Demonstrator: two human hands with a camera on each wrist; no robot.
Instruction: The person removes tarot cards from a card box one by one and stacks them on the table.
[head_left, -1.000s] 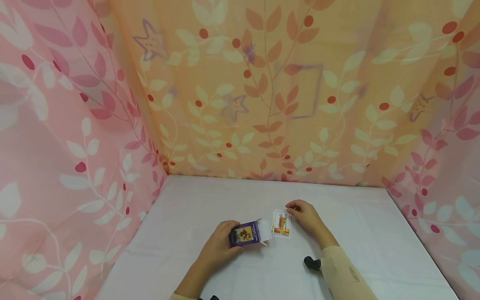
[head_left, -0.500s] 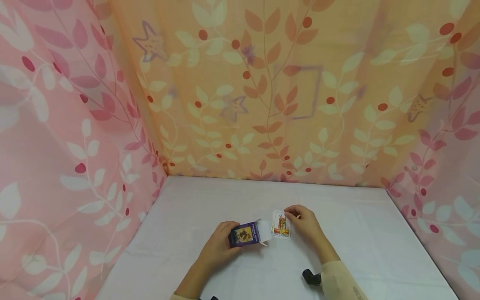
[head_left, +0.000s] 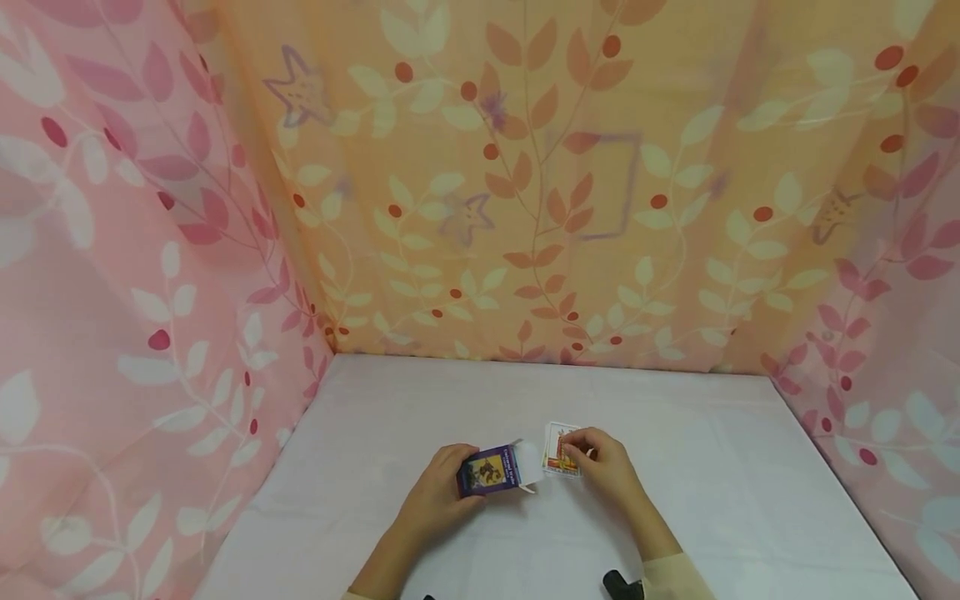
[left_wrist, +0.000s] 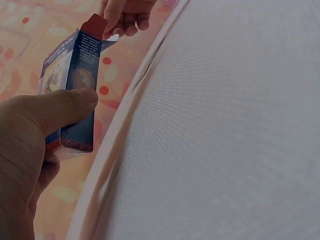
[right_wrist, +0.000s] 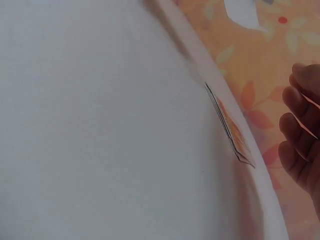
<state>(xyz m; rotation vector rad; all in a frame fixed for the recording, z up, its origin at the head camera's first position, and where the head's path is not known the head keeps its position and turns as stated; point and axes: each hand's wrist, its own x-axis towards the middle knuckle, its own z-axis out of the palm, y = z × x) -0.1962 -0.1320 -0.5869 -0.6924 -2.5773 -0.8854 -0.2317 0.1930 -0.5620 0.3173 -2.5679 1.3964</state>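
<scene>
My left hand [head_left: 438,492] grips a dark purple card box [head_left: 487,471], its thumb along one narrow side in the left wrist view. The box's white end flap [head_left: 529,462] stands open and faces right. Beside that flap a small stack of illustrated cards [head_left: 553,437] lies face up on the table. Over the stack's right side is my right hand [head_left: 606,468], hiding part of the top card's picture. In the right wrist view this hand's loosely bent fingers [right_wrist: 290,125] are apart from the stack, with nothing visible between them.
A white cloth covers the table [head_left: 420,400]. Orange patterned fabric [head_left: 480,250] hangs along its back edge, and pink patterned fabric [head_left: 150,417] hangs at both sides. A black device [head_left: 621,586] sits at my right sleeve [head_left: 675,577].
My right hand has moved left and toward me, from the stack's upper right corner to over its right side. The left hand and the box have stayed in place.
</scene>
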